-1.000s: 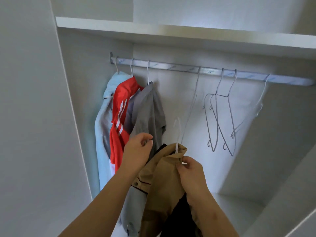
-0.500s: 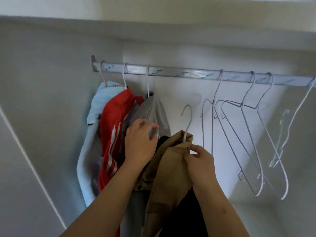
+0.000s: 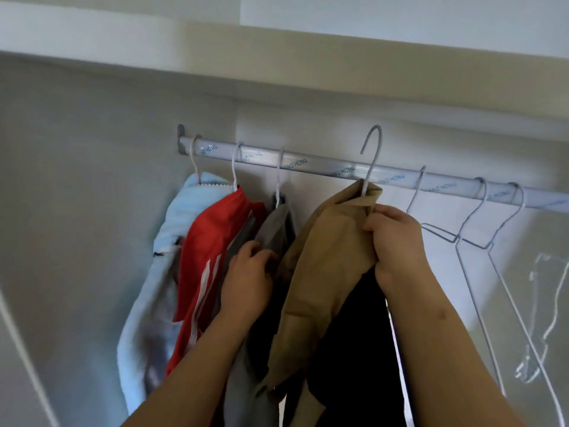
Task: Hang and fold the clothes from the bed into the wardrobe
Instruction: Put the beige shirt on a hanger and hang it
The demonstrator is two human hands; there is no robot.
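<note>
My right hand (image 3: 395, 241) grips the neck of a tan garment (image 3: 323, 257) with a dark lining, on a white wire hanger (image 3: 371, 161). The hanger's hook is raised just above the silver wardrobe rail (image 3: 323, 167), in front of it. My left hand (image 3: 249, 272) holds the tan garment's left edge, against the grey garment (image 3: 277, 223) hanging beside it. Left of that hang a red garment with white stripes (image 3: 209, 251) and a light blue one (image 3: 160, 266).
Several empty wire hangers (image 3: 474, 241) hang on the rail to the right of my right hand. A white shelf (image 3: 277, 63) runs above the rail. The wardrobe's side wall (image 3: 77, 211) closes in on the left.
Both hands have lifted the tan garment; its hanger hook rose from well below the rail to just above it. The view has closed in on the rail.
</note>
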